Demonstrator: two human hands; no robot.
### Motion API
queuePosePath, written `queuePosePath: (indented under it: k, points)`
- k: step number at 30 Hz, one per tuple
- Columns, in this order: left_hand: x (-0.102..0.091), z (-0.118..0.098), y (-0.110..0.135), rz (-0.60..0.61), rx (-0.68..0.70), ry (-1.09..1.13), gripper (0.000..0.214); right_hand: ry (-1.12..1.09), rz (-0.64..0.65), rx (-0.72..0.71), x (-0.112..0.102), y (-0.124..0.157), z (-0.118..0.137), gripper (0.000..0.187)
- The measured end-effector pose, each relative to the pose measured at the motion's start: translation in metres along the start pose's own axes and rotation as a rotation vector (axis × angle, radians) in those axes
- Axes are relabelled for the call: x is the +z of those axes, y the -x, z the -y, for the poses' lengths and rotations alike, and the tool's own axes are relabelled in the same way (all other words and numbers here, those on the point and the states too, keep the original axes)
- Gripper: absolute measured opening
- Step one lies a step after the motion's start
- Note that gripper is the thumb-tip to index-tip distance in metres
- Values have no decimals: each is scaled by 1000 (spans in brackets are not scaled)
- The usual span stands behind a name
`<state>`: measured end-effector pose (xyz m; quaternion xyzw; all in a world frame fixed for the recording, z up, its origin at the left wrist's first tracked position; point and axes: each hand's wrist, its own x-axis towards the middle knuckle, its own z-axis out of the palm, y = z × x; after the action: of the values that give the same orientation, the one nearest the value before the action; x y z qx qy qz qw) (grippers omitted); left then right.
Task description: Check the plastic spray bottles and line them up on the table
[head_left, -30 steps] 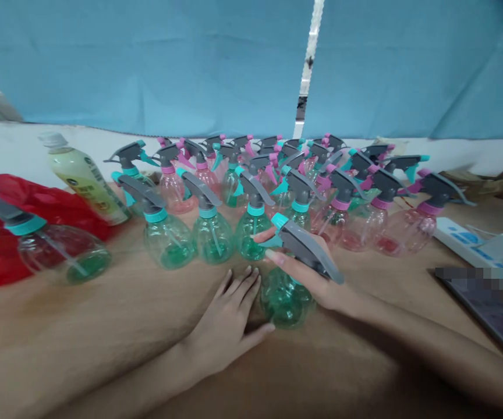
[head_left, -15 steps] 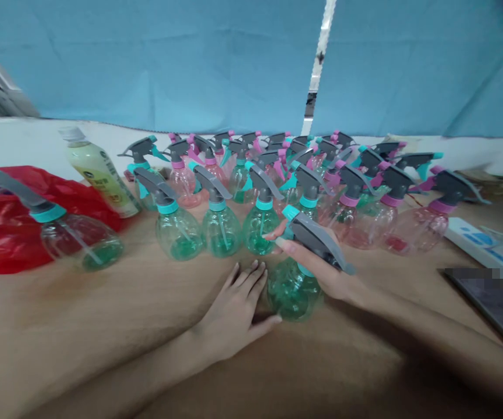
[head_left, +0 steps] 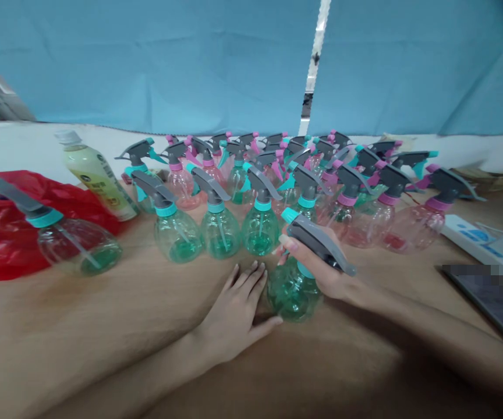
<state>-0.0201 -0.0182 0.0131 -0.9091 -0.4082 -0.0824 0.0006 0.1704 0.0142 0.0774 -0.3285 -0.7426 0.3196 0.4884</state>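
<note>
A green spray bottle (head_left: 294, 294) with a grey head and teal nozzle stands in front of me. Around its neck, just under the spray head, my right hand (head_left: 316, 256) is closed; part of the trigger is hidden by the fingers. To its left, my left hand (head_left: 240, 311) lies flat on the table, fingers stretched out, the thumb close to the bottle's base. Just behind are more green spray bottles (head_left: 261, 231), and pink spray bottles (head_left: 393, 224) stand to the right. Several others crowd the rows at the back.
At the left, another green spray bottle (head_left: 79, 247) stands before a red plastic bag (head_left: 2, 244) and a capped drink bottle (head_left: 101, 180). On the right lie a dark flat device (head_left: 487, 302) and a white power strip (head_left: 474, 238). A blue cloth (head_left: 190, 64) hangs behind the table.
The fingers of my right hand have curled in toward the trigger of the spray bottle. My left hand has stayed in place; the view has shifted slightly.
</note>
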Motion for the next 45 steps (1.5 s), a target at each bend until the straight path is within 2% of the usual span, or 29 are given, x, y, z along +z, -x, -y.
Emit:
queuePosePath:
  k: [15,22,45]
  points:
    - [1,0,1,-31,7,13,69,-8,61,58,1,1,4,23]
    - [2,0,2,-49,-3,20,67,-12,37,42,1,1,4,23]
    - [-1,0,0,18,3,-22,70,-16,56,43,0,2,0,21]
